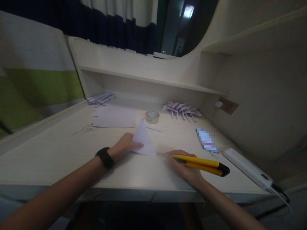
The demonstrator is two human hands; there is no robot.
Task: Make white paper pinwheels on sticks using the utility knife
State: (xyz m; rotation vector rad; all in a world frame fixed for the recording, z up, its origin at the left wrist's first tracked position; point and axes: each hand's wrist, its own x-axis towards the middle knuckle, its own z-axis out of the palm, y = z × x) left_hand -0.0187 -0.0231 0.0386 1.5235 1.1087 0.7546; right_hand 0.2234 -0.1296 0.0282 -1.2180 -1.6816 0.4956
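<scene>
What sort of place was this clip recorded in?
Probably a desk nook in a bedroom or dormitory: a pale desk with a fitted shelf, a navy-and-white curtain beyond it, and a wall socket at the right.

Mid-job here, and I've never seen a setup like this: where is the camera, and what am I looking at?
There is no machine, just a person's bare hands. The single picture comes from a camera worn on the head, looking forward and down. The left hand holds a triangular piece of paper; the right hand holds a yellow cutter, pointing toward the paper's lower right corner. Blur hides whether they touch. On the pale desk lie paper sheets, a tape roll, a phone and, at the back right, folded paper pieces on sticks.
</scene>
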